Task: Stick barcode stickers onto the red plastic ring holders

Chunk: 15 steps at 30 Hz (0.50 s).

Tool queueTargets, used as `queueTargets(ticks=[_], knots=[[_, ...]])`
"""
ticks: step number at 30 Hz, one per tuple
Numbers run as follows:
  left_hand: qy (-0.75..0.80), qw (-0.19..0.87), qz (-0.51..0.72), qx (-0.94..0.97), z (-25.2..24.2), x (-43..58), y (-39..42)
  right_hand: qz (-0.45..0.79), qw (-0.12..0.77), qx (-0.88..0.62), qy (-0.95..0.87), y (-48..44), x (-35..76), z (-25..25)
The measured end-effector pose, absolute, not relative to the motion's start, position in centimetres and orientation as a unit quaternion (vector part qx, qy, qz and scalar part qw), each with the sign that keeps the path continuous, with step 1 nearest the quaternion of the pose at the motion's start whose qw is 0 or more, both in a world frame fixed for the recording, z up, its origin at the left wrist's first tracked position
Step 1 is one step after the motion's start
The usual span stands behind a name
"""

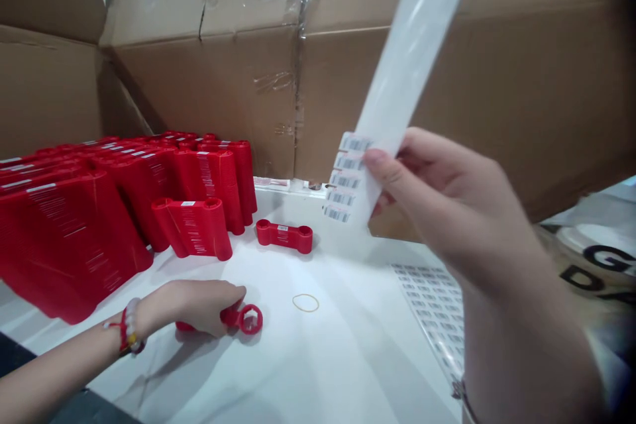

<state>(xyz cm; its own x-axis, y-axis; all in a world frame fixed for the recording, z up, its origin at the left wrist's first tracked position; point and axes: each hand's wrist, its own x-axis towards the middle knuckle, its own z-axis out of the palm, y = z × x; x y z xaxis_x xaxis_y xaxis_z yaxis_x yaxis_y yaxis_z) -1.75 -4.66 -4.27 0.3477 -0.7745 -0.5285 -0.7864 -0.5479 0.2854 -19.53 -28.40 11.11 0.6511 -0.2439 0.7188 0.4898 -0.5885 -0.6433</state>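
My left hand (199, 305) is closed over a red plastic link (250, 320) on the white table; one ring-shaped end shows past my fingers, while the rest is mostly covered. Raised at the right, my right hand (437, 192) pinches a strip of barcode labels (342, 179) on long white backing paper that runs up out of view. Beyond my left hand lies a single red link (284, 236) with a small white label on its side. A short stack of red links (193, 228) stands to its left, labelled on top.
Tall stacks of red links (74, 232) fill the left side of the table. A rubber band (305, 303) lies near the middle. A sheet of barcode labels (434, 311) rests at right. Cardboard boxes (238, 93) wall off the back.
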Motion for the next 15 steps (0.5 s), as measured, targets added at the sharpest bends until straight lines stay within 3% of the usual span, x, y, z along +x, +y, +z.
queueTargets(ticks=[8,9,12,15], knots=[[0.503,-0.094,0.467,-0.721,3.3,-4.6,-5.7,-0.242,0.457,-0.853,-0.070,-29.3,-19.4,10.9],[0.425,-0.157,0.518,-0.726,4.7,-5.1,-5.5,-0.230,0.457,-0.857,-0.067,-29.6,-19.4,10.8],[0.367,-0.397,0.464,-0.702,8.4,-6.3,-5.1,-0.169,0.473,-0.860,-0.090,-30.2,-19.4,10.5],[0.340,-0.525,0.403,-0.668,10.7,-6.8,-5.8,-0.098,0.508,-0.848,-0.111,-30.3,-19.6,10.3]])
